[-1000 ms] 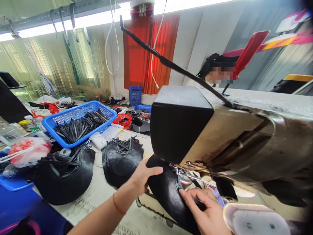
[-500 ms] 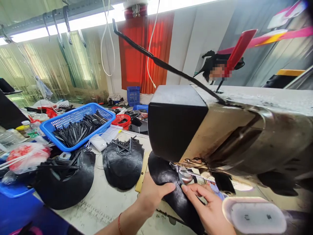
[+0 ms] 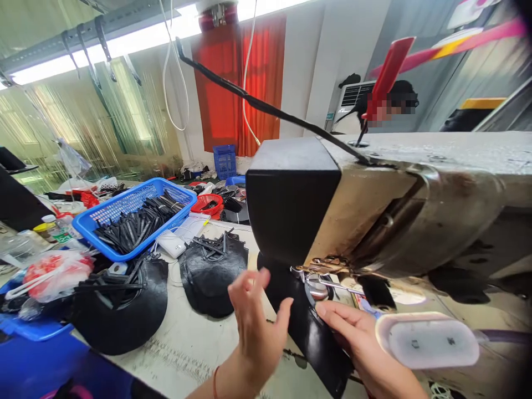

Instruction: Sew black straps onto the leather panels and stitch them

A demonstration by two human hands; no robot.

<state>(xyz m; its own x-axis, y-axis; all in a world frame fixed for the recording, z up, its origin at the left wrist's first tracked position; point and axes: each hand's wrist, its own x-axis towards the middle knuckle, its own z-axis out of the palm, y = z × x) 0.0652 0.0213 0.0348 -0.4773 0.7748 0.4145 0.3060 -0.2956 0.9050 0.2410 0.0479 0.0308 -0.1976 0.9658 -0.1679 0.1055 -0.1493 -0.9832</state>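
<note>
A long black leather-like piece (image 3: 310,346) lies under the needle area of a sewing machine (image 3: 293,219), its near end hanging toward me. My right hand (image 3: 359,338) pinches the right edge of this piece between thumb and fingertips, close to the presser foot (image 3: 298,270). To the left of the piece, my left hand (image 3: 260,330) is lifted off it with thumb and fingers apart, holding nothing. Its fingers are slightly blurred. The machine head hides the far end of the piece.
Two black leather pieces with strips on them, one nearer (image 3: 124,321) and one farther (image 3: 214,277), lie on the worktable (image 3: 187,338). Behind are a blue basket (image 3: 120,256) of black strips and a red basket (image 3: 216,213). A white lamp (image 3: 428,341) sits right. Someone is beyond the machine.
My left hand has come up off the black piece and opened. My right hand still pinches the edge, and the piece's near end shows more. The view has shifted slightly.
</note>
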